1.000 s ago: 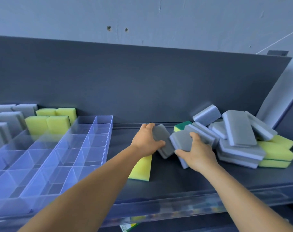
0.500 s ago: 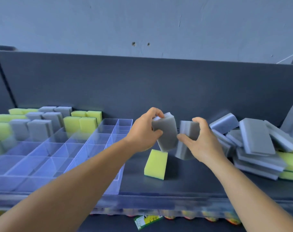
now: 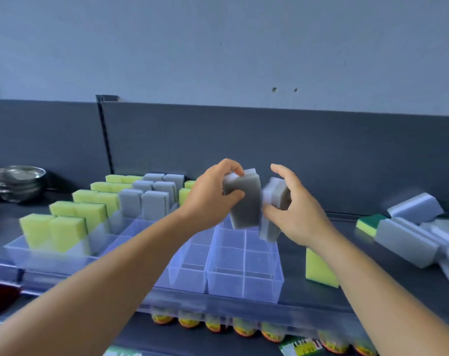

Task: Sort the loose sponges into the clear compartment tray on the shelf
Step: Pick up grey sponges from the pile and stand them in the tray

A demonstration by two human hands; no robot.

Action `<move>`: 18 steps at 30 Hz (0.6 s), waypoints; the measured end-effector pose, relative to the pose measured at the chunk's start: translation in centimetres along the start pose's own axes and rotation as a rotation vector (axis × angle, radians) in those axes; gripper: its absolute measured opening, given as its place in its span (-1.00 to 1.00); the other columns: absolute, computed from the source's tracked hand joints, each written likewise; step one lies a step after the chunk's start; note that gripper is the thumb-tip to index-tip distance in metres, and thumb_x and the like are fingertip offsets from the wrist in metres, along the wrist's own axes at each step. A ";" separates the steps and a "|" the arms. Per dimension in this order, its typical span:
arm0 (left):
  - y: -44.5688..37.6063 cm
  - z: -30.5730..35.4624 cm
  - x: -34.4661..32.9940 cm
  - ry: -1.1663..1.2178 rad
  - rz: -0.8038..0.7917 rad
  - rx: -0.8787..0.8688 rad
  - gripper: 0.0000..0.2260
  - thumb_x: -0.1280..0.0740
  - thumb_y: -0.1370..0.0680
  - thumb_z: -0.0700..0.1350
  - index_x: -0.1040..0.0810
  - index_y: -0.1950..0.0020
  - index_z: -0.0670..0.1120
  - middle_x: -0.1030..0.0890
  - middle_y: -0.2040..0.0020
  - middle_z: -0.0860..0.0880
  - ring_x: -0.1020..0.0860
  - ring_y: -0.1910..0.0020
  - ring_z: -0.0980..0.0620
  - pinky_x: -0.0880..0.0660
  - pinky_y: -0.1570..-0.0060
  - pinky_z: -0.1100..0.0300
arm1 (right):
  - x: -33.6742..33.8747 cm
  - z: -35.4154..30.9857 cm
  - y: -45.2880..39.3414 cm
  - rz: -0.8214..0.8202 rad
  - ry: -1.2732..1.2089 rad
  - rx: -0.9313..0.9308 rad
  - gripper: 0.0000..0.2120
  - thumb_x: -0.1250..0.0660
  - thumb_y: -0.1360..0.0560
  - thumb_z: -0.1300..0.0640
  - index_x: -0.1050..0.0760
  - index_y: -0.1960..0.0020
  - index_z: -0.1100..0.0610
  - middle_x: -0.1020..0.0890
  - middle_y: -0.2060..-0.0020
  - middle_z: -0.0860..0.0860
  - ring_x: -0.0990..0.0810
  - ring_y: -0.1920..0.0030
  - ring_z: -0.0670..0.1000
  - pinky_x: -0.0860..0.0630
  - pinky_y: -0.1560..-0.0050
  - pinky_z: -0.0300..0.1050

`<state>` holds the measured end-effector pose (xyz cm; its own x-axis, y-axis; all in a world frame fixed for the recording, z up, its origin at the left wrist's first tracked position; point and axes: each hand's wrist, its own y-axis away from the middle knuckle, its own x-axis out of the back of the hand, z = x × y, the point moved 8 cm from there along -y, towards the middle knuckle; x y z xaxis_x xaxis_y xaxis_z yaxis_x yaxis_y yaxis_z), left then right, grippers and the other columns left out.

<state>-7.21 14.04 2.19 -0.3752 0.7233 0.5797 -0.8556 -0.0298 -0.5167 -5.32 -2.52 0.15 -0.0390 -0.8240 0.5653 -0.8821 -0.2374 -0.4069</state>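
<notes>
Above the tray: two grey sponges were held upright in the air, side by side and nearly touching, over the tray's empty right-hand compartments.
Left hand (image 3: 210, 199): its fingers and thumb curled round the left grey sponge (image 3: 244, 201), gripping the upper part.
Right hand (image 3: 295, 214): it held the right grey sponge (image 3: 273, 201), thumb on the near side low down and fingers arched over the top edge; the sponge was blurred.
Clear compartment tray (image 3: 244, 281): it sat on the dark shelf (image 3: 292, 289), close to the front edge.
Sorted sponges: yellow sponges (image 3: 67, 229) stood on end in rows in the tray's left compartments, with grey sponges (image 3: 154, 201) in rows just beside them toward the back.
Loose sponges: one yellow sponge (image 3: 321, 268) stood on the shelf just right of the tray, partly behind the right forearm; a pile of grey sponges (image 3: 418, 232) lay further right, with a yellow-and-green sponge (image 3: 369, 223) at its left edge.
Far left: stacked metal bowls (image 3: 15, 181) rested on the neighbouring shelf.
Below: packaged goods with orange labels (image 3: 244, 328) lined the lower level.
</notes>
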 end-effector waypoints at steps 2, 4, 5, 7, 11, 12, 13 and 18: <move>0.4 -1.7 2.7 -0.021 0.019 0.002 -0.77 -0.34 -0.50 -0.18 -0.40 -0.01 0.12 -0.41 0.22 0.14 -0.37 0.42 0.11 -0.34 0.37 0.26 | -2.4 -1.9 -0.5 -0.013 0.007 0.015 -0.41 -0.35 -0.46 0.11 -0.23 -0.37 -0.27 -0.43 -0.13 -0.06 -0.47 0.17 -0.14 -0.40 0.22 -0.27; 0.6 -3.4 5.5 -0.041 0.046 0.006 -0.76 -0.35 -0.49 -0.19 -0.41 -0.02 0.10 -0.42 0.22 0.14 -0.38 0.40 0.11 -0.32 0.35 0.28 | -4.5 -3.6 -0.9 -0.002 0.015 0.016 -0.49 -0.40 -0.44 0.07 -0.32 -0.30 -0.23 -0.40 -0.11 -0.04 -0.46 0.14 -0.15 -0.41 0.18 -0.24; 0.8 -4.3 6.9 -0.047 0.059 0.014 -0.77 -0.36 -0.49 -0.19 -0.43 -0.03 0.09 -0.42 0.20 0.14 -0.39 0.39 0.10 -0.33 0.35 0.29 | -5.5 -4.4 -1.1 0.011 0.016 0.012 -0.53 -0.43 -0.42 0.05 -0.36 -0.25 -0.21 -0.39 -0.09 -0.04 -0.45 0.14 -0.16 -0.41 0.20 -0.23; 1.2 -6.2 9.7 -0.063 0.084 0.025 -0.76 -0.36 -0.48 -0.19 -0.44 -0.05 0.08 -0.44 0.16 0.14 -0.40 0.37 0.11 -0.34 0.35 0.34 | -7.3 -5.9 -1.4 0.049 0.007 0.000 -0.60 -0.46 -0.38 0.01 -0.39 -0.15 -0.14 -0.38 -0.07 -0.05 -0.45 0.13 -0.15 -0.43 0.23 -0.22; 1.9 -9.8 14.4 -0.126 0.099 0.044 -0.76 -0.36 -0.49 -0.18 -0.43 -0.04 0.10 -0.50 0.01 0.10 -0.42 0.33 0.18 -0.30 0.41 0.46 | -10.3 -8.8 -2.1 0.134 0.003 0.029 -0.67 -0.43 -0.41 -0.05 -0.40 -0.10 -0.07 -0.41 -0.08 -0.05 -0.46 0.07 -0.03 -0.41 0.12 -0.13; 2.1 -10.7 15.3 -0.143 0.093 0.052 -0.75 -0.35 -0.49 -0.19 -0.43 -0.07 0.10 -0.50 -0.03 0.09 -0.43 0.30 0.18 -0.28 0.39 0.45 | -11.1 -9.5 -2.3 0.135 0.009 0.035 -0.69 -0.40 -0.44 -0.05 -0.40 -0.13 -0.07 -0.42 -0.08 -0.04 -0.46 0.06 -0.02 -0.37 0.11 -0.14; 2.2 -11.5 16.1 -0.152 0.083 0.056 -0.73 -0.35 -0.48 -0.20 -0.44 -0.10 0.09 -0.51 -0.07 0.07 -0.44 0.27 0.17 -0.30 0.33 0.42 | -12.0 -10.0 -2.5 0.128 0.021 0.034 -0.69 -0.37 -0.46 -0.04 -0.39 -0.16 -0.07 -0.41 -0.09 -0.03 -0.45 0.05 -0.01 -0.34 0.10 -0.15; 2.5 -15.6 18.4 -0.250 0.018 0.103 -0.61 -0.32 -0.50 -0.20 -0.46 -0.30 0.07 -0.49 -0.15 0.03 -0.47 0.03 0.00 -0.37 0.05 0.20 | -16.3 -11.5 -3.4 0.018 0.093 -0.003 -0.67 -0.20 -0.57 0.04 -0.32 -0.33 -0.03 -0.35 -0.17 0.05 -0.43 -0.01 0.06 -0.33 0.05 -0.16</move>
<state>-10.69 38.08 1.71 -0.4559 0.5294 0.7155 -0.8751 -0.1198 -0.4690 -7.08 17.63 0.52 -0.0984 -0.7767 0.6221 -0.8823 -0.2211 -0.4156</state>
